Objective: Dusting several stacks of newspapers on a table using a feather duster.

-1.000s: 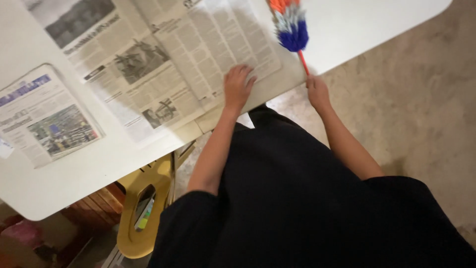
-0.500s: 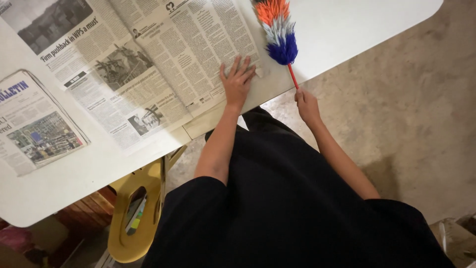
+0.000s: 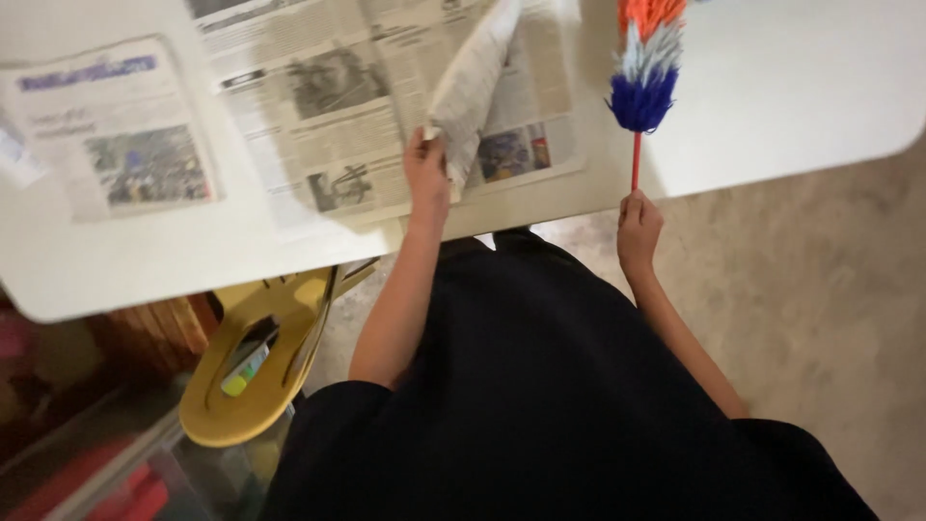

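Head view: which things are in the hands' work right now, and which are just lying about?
In hand:
left hand lifting a page of the open newspaper
right hand gripping the feather duster

Lying about:
folded newspaper
yellow chair

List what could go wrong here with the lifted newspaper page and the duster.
1. The left hand pinches the lifted grey newspaper page at one edge only; thin paper may tear or flop back.
2. The fluffy orange, grey and blue duster, held by the right hand at the end of its thin red stick, could brush the raised page and drag the spread newspaper off the white table.
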